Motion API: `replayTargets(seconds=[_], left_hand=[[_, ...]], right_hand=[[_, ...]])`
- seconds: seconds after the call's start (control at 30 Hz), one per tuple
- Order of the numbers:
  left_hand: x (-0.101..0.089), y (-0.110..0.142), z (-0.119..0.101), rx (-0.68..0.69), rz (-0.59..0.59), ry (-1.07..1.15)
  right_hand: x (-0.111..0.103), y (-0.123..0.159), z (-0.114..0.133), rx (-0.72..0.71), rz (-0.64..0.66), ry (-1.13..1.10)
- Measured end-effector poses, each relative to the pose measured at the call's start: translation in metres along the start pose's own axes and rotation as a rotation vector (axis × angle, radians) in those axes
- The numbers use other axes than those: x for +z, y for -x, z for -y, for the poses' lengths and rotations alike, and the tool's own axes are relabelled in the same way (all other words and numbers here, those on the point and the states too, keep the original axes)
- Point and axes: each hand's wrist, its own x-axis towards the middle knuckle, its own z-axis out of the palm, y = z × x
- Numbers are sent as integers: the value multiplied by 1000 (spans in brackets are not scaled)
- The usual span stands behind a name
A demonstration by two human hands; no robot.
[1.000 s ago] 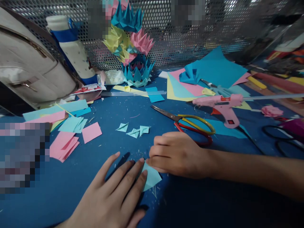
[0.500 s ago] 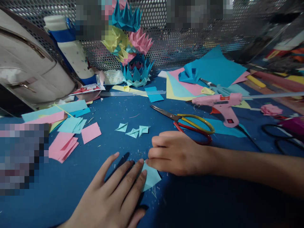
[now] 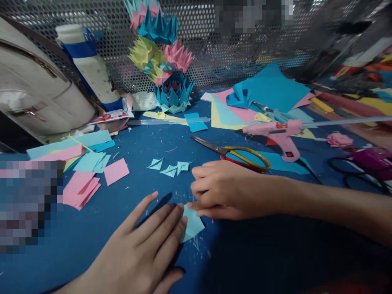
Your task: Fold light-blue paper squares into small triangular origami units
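Observation:
A light blue paper square (image 3: 194, 225) lies on the blue table in front of me. My left hand (image 3: 143, 241) rests flat with its fingers stretched out, the fingertips over the paper's left edge. Curled closed, my right hand (image 3: 225, 192) has its fingertips at the paper's top corner; the exact grip there is partly hidden. Just beyond the hands are three small folded light blue paper pieces (image 3: 169, 170). Scissors with yellow and red handles (image 3: 245, 157) lie behind my right hand, their blades toward the left.
Pink paper squares (image 3: 82, 190) and light blue squares (image 3: 92, 162) are stacked at left. A pink glue gun (image 3: 284, 134) lies at right near coloured sheets (image 3: 272, 87). Behind stand folded paper flowers (image 3: 174, 92), a bottle (image 3: 92, 69) and a white bag (image 3: 39, 85).
The view has shifted slightly. My right hand has moved a little up at the paper's top corner, its fingers more curled. My left hand stays spread at the paper's left edge.

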Motion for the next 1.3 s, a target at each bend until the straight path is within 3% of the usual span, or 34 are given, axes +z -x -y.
replayTargets(seconds=[0.1,0.23,0.33,0.47,0.7,1.03,1.3], left_hand=[[-1,0,2,16,6,-7],[2,1,9,42,28,80],[4,2,12,34,31,119],[3,2,12,35,30,125],[1,0,10,54,23,145],[0,-3,9,172,-64,104],[1,-5,7,185,-87,68]], right_hand=[[2,2,3,88,1,-94],[22,-3,5,278,-235,-299],[31,-7,5,370,-207,-362],[27,-10,10,450,-148,-373],[22,-10,14,460,-105,-365],[23,-11,12,378,-185,-353],[30,-12,16,352,-238,-386]])
